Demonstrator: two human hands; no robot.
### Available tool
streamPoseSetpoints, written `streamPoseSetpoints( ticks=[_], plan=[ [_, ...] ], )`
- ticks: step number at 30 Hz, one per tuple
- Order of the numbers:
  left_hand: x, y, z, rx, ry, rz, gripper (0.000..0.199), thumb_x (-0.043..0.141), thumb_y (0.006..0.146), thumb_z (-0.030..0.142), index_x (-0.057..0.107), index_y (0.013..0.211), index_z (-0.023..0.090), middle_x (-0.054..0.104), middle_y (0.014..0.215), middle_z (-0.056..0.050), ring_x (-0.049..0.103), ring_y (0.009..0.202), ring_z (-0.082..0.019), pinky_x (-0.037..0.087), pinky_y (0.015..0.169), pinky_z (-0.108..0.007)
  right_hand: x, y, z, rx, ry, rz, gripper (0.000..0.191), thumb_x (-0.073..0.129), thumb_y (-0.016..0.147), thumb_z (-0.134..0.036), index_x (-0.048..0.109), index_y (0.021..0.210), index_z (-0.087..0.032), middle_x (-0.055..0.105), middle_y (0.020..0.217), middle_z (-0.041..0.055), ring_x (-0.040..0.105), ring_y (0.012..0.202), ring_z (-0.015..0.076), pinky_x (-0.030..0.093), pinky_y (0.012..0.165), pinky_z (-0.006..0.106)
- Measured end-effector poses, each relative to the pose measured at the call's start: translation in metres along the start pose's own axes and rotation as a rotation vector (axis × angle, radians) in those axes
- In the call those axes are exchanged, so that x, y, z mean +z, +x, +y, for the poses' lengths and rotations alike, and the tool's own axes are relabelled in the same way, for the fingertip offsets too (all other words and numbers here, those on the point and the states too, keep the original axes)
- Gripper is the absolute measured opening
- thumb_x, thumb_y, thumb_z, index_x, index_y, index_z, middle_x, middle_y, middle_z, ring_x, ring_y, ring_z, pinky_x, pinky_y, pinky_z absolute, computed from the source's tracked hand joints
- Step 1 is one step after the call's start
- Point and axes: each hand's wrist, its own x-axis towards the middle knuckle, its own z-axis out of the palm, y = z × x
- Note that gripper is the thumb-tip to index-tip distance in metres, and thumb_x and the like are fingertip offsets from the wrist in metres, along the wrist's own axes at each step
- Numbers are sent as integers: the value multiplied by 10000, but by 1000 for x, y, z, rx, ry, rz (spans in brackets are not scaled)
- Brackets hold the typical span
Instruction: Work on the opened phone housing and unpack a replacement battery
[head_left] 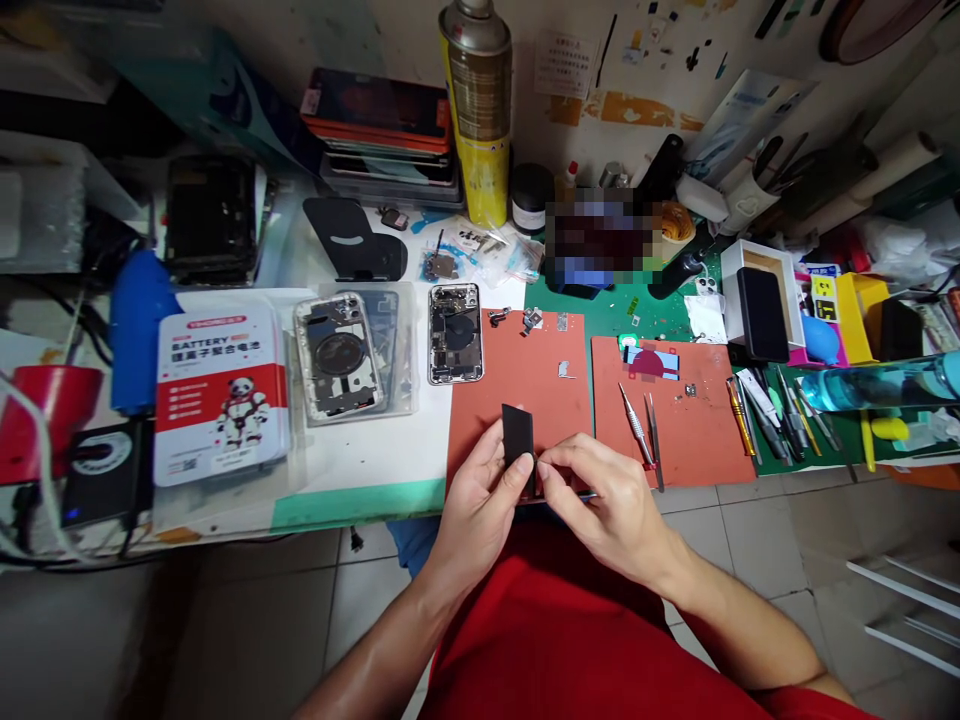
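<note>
A thin black rectangular piece (517,437), perhaps a battery, is held upright over the front edge of the red-brown mat (555,400). My left hand (484,490) grips it between the thumb and fingers. At its right edge is my right hand (600,495), thumb and index finger pinched together; what lies between them, if anything, is too small to make out. An opened phone (456,335) with its inner parts showing lies beyond, to the left of the mat. Small metal parts (531,320) are scattered along the mat's far edge.
Another phone shell (337,355) and a battery box (221,395) are at the left. Tweezers (654,440) lie on the second mat (705,400), with more tools (780,415) to its right. A tall yellow spray can (480,120) and stacked phones (379,120) stand at the back.
</note>
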Motion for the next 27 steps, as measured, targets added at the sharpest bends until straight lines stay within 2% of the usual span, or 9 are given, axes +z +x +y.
streamPoseSetpoints(
  ticks=[4, 11, 16, 20, 24, 27],
  plan=[
    [-3, -1, -4, -9, 16, -1, 638, 801, 960, 457, 588, 1534, 278, 769, 1199, -65, 736, 1091, -214, 607, 976, -328, -1, 1, 0, 5, 32, -3, 154, 578, 1081, -207, 727, 1042, -199, 692, 890, 33, 618, 693, 129, 531, 644, 265],
    [-2, -3, -10, 83, 96, 63, 650, 772, 976, 490, 557, 1547, 266, 685, 1490, -119, 666, 1367, -290, 559, 1140, -392, 9, -3, -2, 21, 11, 77, 148, 573, 1073, -174, 716, 1036, -189, 686, 887, 32, 604, 696, 128, 528, 656, 268],
    [1, -3, -13, 124, 164, 145, 679, 786, 952, 513, 540, 1528, 252, 620, 1589, -140, 591, 1478, -303, 510, 1212, -389, 14, -5, -3, -20, -51, 124, 134, 577, 1063, -147, 707, 1041, -169, 698, 894, 46, 649, 747, 142, 550, 687, 263],
    [1, -2, -12, 143, 177, 163, 672, 787, 950, 495, 542, 1520, 237, 599, 1609, -150, 552, 1515, -319, 473, 1253, -425, 18, -6, -3, -35, -57, 141, 149, 562, 1074, -147, 707, 1056, -175, 716, 920, 56, 677, 789, 152, 566, 719, 268],
    [1, -1, -9, 100, 153, 123, 656, 751, 976, 498, 546, 1543, 239, 633, 1574, -142, 594, 1476, -319, 481, 1248, -462, 13, -4, 0, 94, 15, 124, 185, 560, 1086, -227, 731, 1136, -177, 722, 976, 68, 676, 792, 154, 562, 709, 281],
    [-2, -1, -7, 78, 212, 113, 624, 711, 990, 533, 596, 1534, 250, 666, 1536, -132, 620, 1447, -320, 522, 1205, -465, 4, 3, 10, 242, 154, 98, 242, 600, 1076, -360, 757, 1139, -187, 723, 984, 70, 677, 780, 165, 555, 682, 298]
  ],
)
